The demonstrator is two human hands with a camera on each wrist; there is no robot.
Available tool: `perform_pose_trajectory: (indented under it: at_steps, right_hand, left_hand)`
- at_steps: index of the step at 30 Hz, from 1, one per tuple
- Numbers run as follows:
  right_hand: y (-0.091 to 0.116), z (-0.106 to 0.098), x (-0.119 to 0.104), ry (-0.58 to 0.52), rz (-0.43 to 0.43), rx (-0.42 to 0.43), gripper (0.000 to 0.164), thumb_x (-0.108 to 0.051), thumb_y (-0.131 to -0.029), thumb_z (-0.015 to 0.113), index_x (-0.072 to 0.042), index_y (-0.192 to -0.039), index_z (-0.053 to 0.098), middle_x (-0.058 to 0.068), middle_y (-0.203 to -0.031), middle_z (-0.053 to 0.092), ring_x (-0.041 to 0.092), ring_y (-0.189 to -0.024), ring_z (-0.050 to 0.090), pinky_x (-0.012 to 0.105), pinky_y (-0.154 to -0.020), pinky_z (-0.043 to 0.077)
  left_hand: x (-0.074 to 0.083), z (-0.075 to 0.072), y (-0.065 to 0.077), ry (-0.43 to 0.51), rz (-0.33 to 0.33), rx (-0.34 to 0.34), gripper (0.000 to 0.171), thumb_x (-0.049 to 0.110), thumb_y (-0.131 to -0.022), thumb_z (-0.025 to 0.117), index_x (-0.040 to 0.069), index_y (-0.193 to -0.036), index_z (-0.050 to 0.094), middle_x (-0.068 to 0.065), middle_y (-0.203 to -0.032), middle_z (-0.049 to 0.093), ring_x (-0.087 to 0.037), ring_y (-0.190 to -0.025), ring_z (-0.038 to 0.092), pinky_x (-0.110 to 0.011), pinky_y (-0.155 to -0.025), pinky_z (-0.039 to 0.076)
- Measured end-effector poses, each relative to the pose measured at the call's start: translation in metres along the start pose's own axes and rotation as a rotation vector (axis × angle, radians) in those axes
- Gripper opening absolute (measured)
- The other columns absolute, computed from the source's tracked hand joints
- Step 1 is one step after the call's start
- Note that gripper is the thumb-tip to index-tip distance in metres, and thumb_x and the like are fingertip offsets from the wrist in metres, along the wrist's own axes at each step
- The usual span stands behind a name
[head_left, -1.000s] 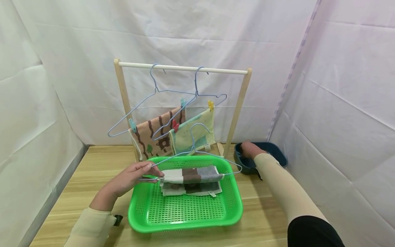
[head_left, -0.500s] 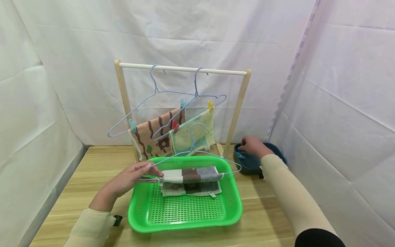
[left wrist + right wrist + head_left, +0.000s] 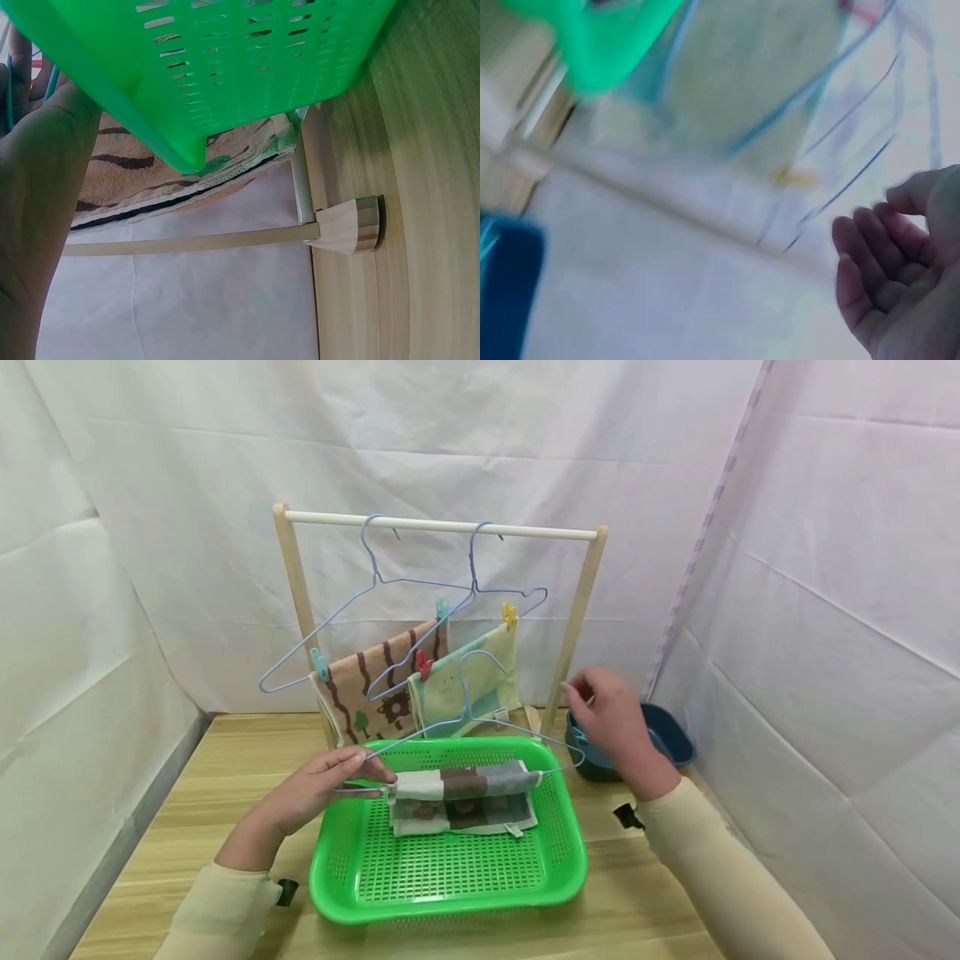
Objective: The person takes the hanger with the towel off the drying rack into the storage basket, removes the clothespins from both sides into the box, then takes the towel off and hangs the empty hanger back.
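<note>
My left hand (image 3: 326, 785) pinches the left end of a blue wire hanger (image 3: 420, 733) above a green basket (image 3: 450, 910). Over the hanger's lower bar is draped a small white, brown and grey towel (image 3: 465, 783). The hanger's hook stands up, hanging on nothing. My right hand (image 3: 611, 714) is raised over the near left side of a dark blue bin (image 3: 675, 739). Its fingers are curled in the right wrist view, with thumb and forefinger close together. Whether something small sits between them cannot be made out.
Behind the basket stands a wooden rack with a white rail (image 3: 442, 525). Two blue hangers on it carry a brown towel (image 3: 375, 685) and a yellow-green towel (image 3: 472, 681), held by blue, red and yellow clothespins. A blue clothespin (image 3: 579, 737) shows in the bin. White curtains surround the table.
My right hand has come up out of the blue bin and moved toward the rack's right post. My left hand stays at the hanger's end, almost still.
</note>
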State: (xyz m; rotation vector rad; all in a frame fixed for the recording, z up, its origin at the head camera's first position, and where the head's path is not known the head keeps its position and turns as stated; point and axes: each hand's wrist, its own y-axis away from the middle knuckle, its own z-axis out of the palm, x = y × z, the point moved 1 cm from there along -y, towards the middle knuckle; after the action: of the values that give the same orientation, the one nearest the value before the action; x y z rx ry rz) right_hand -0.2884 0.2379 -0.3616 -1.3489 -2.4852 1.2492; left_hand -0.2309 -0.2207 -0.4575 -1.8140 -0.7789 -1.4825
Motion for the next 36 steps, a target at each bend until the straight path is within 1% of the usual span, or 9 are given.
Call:
perform_pose_trajectory:
  at_steps: [2, 4, 10, 15, 19, 23, 26, 31, 36]
  right_hand:
    - [0.006, 0.003, -0.024, -0.011, -0.103, 0.023, 0.009, -0.002, -0.101, 0.078, -0.005, -0.094, 0.073, 0.006, -0.084, 0.071, 0.019, -0.071, 0.067, 0.04, -0.061, 0.06]
    - [0.011, 0.007, -0.044, -0.033, -0.166, 0.0, 0.01, -0.002, -0.1, 0.08, -0.007, -0.097, 0.072, 0.003, -0.087, 0.07, 0.017, -0.074, 0.068, 0.037, -0.063, 0.06]
    - [0.028, 0.028, -0.087, -0.097, -0.277, -0.163, 0.018, -0.007, -0.098, 0.085, -0.01, -0.105, 0.068, 0.002, -0.096, 0.069, 0.016, -0.085, 0.07, 0.034, -0.07, 0.062]
    - [0.034, 0.055, -0.114, -0.11, -0.38, -0.29, 0.023, -0.015, -0.099, 0.086, -0.011, -0.109, 0.066, 0.0, -0.099, 0.067, 0.012, -0.084, 0.063, 0.027, -0.069, 0.057]
    - [0.036, 0.073, -0.133, -0.097, -0.401, -0.41, 0.025, -0.025, -0.103, 0.083, -0.012, -0.116, 0.066, -0.002, -0.103, 0.065, 0.008, -0.083, 0.055, 0.024, -0.069, 0.051]
    - [0.034, 0.086, -0.147, -0.081, -0.418, -0.47, 0.032, -0.03, -0.103, 0.084, -0.011, -0.124, 0.067, -0.002, -0.111, 0.065, 0.009, -0.091, 0.058, 0.026, -0.078, 0.054]
    - [0.031, 0.095, -0.154, -0.069, -0.435, -0.481, 0.035, -0.03, -0.103, 0.084, -0.01, -0.127, 0.067, 0.0, -0.114, 0.066, 0.011, -0.097, 0.06, 0.028, -0.086, 0.056]
    - [0.026, 0.112, -0.161, -0.071, -0.44, -0.486, 0.037, -0.031, -0.102, 0.084, -0.01, -0.128, 0.068, 0.002, -0.114, 0.066, 0.012, -0.097, 0.059, 0.027, -0.085, 0.053]
    - [0.025, 0.125, -0.163, -0.011, -0.471, -0.459, 0.037, -0.031, -0.1, 0.086, -0.012, -0.125, 0.067, -0.001, -0.11, 0.065, 0.013, -0.096, 0.06, 0.029, -0.085, 0.053]
  left_hand:
    - [0.001, 0.0, 0.0, -0.001, 0.002, 0.006, 0.047, 0.023, -0.124, 0.032, -0.008, -0.136, 0.065, -0.026, -0.138, 0.071, -0.026, -0.13, 0.071, -0.041, -0.109, 0.06]
    - [0.001, 0.0, 0.0, -0.001, 0.002, 0.01, 0.047, 0.023, -0.124, 0.032, -0.008, -0.136, 0.065, -0.026, -0.138, 0.071, -0.026, -0.129, 0.071, -0.041, -0.108, 0.06]
    - [0.002, 0.001, -0.001, -0.01, -0.005, 0.013, 0.048, 0.024, -0.125, 0.033, -0.008, -0.136, 0.065, -0.027, -0.138, 0.071, -0.025, -0.129, 0.071, -0.041, -0.108, 0.061]
    - [0.003, 0.001, 0.0, -0.005, -0.001, 0.016, 0.048, 0.024, -0.124, 0.033, -0.009, -0.136, 0.065, -0.028, -0.137, 0.071, -0.026, -0.128, 0.072, -0.04, -0.108, 0.061]
    - [0.003, 0.001, 0.0, -0.004, 0.004, 0.019, 0.047, 0.023, -0.124, 0.033, -0.009, -0.136, 0.065, -0.027, -0.136, 0.071, -0.027, -0.128, 0.072, -0.041, -0.107, 0.061]
    - [0.002, 0.0, -0.001, -0.01, 0.002, 0.022, 0.046, 0.024, -0.124, 0.033, -0.008, -0.136, 0.065, -0.026, -0.136, 0.072, -0.027, -0.128, 0.072, -0.041, -0.107, 0.061]
    - [0.003, 0.001, -0.002, -0.013, 0.007, 0.019, 0.046, 0.024, -0.124, 0.033, -0.007, -0.137, 0.064, -0.025, -0.136, 0.072, -0.027, -0.129, 0.071, -0.041, -0.108, 0.061]
    - [0.002, 0.001, -0.003, -0.011, 0.003, 0.026, 0.045, 0.024, -0.124, 0.033, -0.008, -0.136, 0.063, -0.023, -0.137, 0.072, -0.026, -0.129, 0.071, -0.042, -0.108, 0.061]
    - [0.003, 0.002, -0.003, -0.007, -0.006, 0.042, 0.045, 0.024, -0.124, 0.034, -0.009, -0.137, 0.062, -0.02, -0.136, 0.073, -0.024, -0.128, 0.071, -0.041, -0.108, 0.061]
